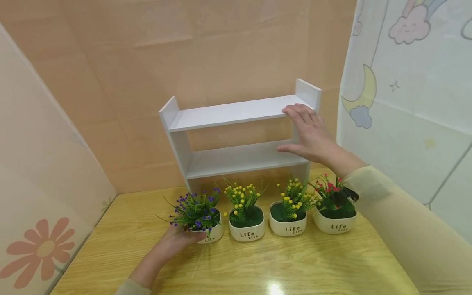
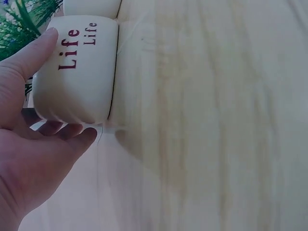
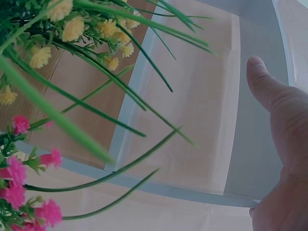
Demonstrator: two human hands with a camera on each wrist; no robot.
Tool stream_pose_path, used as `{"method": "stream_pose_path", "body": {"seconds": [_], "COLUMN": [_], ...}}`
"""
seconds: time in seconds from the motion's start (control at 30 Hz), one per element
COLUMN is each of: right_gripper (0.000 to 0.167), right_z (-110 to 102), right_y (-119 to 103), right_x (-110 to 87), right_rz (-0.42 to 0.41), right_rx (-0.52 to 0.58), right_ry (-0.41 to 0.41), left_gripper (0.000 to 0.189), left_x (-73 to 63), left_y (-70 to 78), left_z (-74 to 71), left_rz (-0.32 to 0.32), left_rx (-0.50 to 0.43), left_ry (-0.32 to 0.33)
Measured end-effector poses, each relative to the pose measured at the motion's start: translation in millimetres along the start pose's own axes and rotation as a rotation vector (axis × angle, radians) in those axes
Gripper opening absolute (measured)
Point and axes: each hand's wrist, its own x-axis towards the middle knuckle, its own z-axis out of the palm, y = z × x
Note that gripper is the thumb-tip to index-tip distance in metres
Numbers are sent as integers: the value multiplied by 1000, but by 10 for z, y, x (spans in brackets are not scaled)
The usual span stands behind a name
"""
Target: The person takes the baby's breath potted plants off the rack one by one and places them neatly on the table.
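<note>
At the left end of a row of pots, my left hand (image 1: 179,241) holds a white flowerpot (image 2: 79,89) with purple flowers (image 1: 197,211). In the left wrist view its thumb (image 2: 41,50) lies along the pot's front by the "Life" lettering, and the fingers curl at the pot's side. My right hand (image 1: 307,133) is at the right end of a white two-tier shelf (image 1: 236,112). Its fingers reach over the upper board's front edge, and the thumb (image 3: 264,82) extends apart, below that board. Nothing is held in it.
Beside the held pot stand two pots with yellow flowers, one middle-left (image 1: 247,231) and one middle-right (image 1: 288,227). A pot with red-pink flowers (image 1: 335,223) stands at the right, under my right forearm. All are on a wooden table (image 1: 276,262) before the shelf. Fabric walls surround it.
</note>
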Motion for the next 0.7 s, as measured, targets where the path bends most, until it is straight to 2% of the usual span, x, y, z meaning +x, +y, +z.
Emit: {"method": "stream_pose_path", "body": {"seconds": [0.13, 0.33, 0.37, 0.5, 0.7], "right_gripper": [109, 109, 109, 109, 108], "right_z": [-6, -3, -2, 6, -23], "right_y": [-7, -6, -5, -2, 3], "right_x": [-9, -11, -13, -17, -13], "right_rz": [-5, -10, -9, -9, 6], "right_rx": [3, 0, -2, -15, -16], "right_ry": [9, 19, 17, 13, 7], "left_gripper": [82, 104, 106, 111, 107], "left_x": [-30, -134, -156, -230, -268], "left_y": [-9, 111, 146, 334, 720], "left_z": [-85, -372, -421, -586, -658], "left_rz": [21, 6, 3, 66, 127], "left_rx": [-35, -47, -46, -10, 172], "left_ry": [-35, -32, -32, -47, -3]}}
